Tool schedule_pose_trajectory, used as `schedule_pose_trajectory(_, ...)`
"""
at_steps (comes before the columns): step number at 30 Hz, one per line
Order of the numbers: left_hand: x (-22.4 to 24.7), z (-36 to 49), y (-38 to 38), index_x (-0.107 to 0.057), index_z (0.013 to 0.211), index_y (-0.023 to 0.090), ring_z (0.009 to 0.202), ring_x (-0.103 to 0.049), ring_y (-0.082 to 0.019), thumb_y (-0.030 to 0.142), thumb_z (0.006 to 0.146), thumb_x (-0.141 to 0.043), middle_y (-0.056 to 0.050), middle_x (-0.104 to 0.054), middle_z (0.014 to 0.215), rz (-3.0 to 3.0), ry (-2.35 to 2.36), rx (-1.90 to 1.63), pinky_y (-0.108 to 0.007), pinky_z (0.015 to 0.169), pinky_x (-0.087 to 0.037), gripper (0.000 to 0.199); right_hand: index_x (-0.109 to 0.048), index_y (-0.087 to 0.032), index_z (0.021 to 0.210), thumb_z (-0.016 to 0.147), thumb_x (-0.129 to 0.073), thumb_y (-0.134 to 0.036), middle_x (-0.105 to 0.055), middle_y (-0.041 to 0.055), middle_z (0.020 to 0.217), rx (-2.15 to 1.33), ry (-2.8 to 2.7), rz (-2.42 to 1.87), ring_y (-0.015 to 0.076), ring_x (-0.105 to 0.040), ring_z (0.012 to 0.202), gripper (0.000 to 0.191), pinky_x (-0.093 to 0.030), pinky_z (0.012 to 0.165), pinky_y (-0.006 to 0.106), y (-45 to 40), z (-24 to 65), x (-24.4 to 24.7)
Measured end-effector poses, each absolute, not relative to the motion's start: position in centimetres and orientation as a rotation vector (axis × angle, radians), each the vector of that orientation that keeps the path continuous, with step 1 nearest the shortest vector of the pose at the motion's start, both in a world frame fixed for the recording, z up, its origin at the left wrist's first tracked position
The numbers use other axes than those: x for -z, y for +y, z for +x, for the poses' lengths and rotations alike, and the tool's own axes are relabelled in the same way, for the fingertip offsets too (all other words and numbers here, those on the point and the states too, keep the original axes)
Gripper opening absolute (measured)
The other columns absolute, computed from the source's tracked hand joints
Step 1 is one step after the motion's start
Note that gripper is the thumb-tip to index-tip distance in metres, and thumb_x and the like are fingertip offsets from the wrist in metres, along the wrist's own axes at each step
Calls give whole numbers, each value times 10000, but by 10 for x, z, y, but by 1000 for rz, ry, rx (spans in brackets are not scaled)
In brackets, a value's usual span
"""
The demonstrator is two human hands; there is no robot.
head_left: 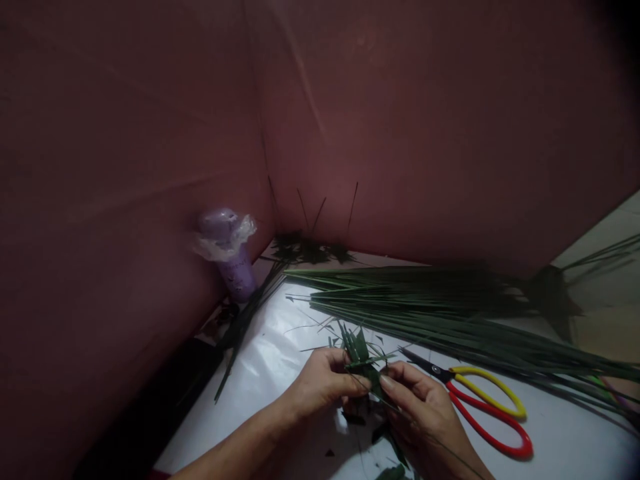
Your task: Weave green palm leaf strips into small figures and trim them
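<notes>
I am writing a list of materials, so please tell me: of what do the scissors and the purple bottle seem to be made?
Scissors: dark, probably metal blades; smooth red and yellow handles, likely plastic or plastic-coated, from their even colour.
Purple bottle: perhaps plastic or painted metal, too dim to tell; the crinkled, see-through wrap looks like thin plastic.

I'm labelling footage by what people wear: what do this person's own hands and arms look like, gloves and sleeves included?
The left hand and right hand are bare, without gloves. No sleeve, watch or bracelet shows on the visible left forearm. I see no rings, but some fingers are partly hidden.
</notes>
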State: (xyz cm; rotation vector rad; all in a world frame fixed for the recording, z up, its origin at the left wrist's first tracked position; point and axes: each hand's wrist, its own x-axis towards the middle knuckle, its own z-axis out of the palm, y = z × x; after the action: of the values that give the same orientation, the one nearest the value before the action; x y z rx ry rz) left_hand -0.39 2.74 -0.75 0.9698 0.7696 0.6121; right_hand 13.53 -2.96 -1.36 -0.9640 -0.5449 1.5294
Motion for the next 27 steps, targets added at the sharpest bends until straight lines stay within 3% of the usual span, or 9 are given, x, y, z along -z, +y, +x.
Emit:
schedule_pose_trajectory(7,11,-2,26,-600,652,104,407,-466,-75,326,576,-738,-4,-553,514,904,817,-653,-211,436,-375,272,-510,-188,703,662,-733,-324,-377,-108,424,-1523,-478,-1077,8,-266,321,265,-180,333,123,-31,139,20)
schedule_pose_trajectory(13,7,-2,25,-557,566,112,378,-480,-90,389,561,-738,4,-529,451,988,828,-602,-201,399,-344,331,-572,-182,820,630,-755,-324,-569,-27,577,-1550,-499,-1025,87,-511,454,299,-424,458,199,-32,137,4)
schedule_pose_trajectory(20,7,-2,20,-551,599,119,392,-508,-113,368,607,-702,-15,-553,456,989,729,-510,-221,418,-379,292,-586,-168,813,664,-734,-298,-645,26,649,-1574,-451,-1064,147,-596,502,247,-474,474,254,-32,139,2)
schedule_pose_trajectory(27,4,-1,21,-615,778,111,510,-518,-86,133,566,-660,-21,-588,643,793,661,-699,-202,495,-390,217,-608,-181,832,596,-783,-257,-661,17,678,-1556,-374,-1064,147,-612,524,304,-493,489,244,-32,139,-1)
